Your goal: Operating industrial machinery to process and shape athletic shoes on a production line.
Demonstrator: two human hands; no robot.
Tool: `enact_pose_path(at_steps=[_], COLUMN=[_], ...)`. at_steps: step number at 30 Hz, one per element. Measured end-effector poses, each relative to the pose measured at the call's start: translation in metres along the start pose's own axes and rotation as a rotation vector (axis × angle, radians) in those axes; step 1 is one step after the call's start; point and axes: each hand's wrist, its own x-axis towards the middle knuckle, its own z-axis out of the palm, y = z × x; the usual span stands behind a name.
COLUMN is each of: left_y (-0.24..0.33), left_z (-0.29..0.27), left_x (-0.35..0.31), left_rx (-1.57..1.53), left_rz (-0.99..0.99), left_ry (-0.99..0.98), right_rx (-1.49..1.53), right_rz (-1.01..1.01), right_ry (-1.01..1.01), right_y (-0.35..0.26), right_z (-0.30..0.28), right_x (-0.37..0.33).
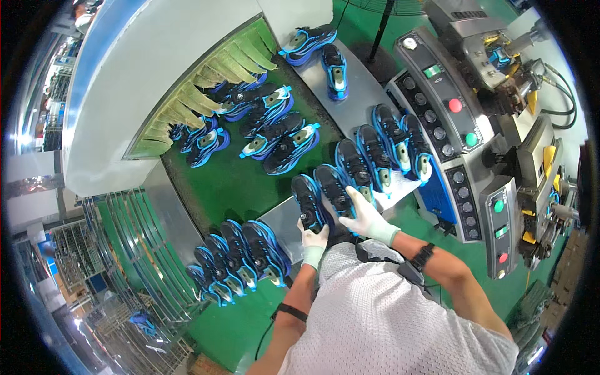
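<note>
Two black sneakers with blue soles are side by side in front of me. My left hand (314, 242), in a white glove, is closed round the heel of the left sneaker (305, 195). The right sneaker (332, 186) has my right hand (367, 217) on it, also gloved, thumb at the heel and fingers along its right side. The heel ends of both are partly covered by my hands. Immediately to the right, a row of similar sneakers (356, 164) stands on the metal ledge. Another group of sneakers (250, 247) sits to the left of my left hand.
A green conveyor belt (212, 194) carries several sneakers out from under a fringed curtain (206, 81) of a large white machine (144, 56). Two more sneakers stand on the far ledge (340, 103). Control panels (444, 94) with buttons and machinery are at right. Metal racks (137, 250) stand at left.
</note>
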Motion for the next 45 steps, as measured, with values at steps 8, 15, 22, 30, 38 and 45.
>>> enact_pose_path(at_steps=[8,15,22,30,38,45], left_y=[-0.034,0.068,0.171,0.183,0.134,0.015], left_z=[-0.096,-0.155,-0.036,0.102,0.144,0.233], left_x=[0.029,0.054,-0.011,-0.231,-0.573,-0.794], left_rx=[-0.232,0.085,0.251,0.277,0.189,0.370], left_rz=[-0.065,0.088,0.718,0.953,1.548,1.696], left_ry=[-0.185,-0.414,-0.886,-1.659,-2.147,-2.042], right_rx=[-0.018,0.587,0.851,0.945,0.204,0.572], right_rz=[0.354,0.355,0.479,0.465,1.176,1.934], right_ry=[0.203,0.381,1.108,2.040,2.747,2.669], right_y=[-0.034,-0.074,-0.063,-0.052,-0.127,-0.020], right_z=[0.038,-0.038,-0.051,0.036,0.161,0.195], right_x=[0.050,-0.024,-0.193,-0.437,-0.687,-0.858])
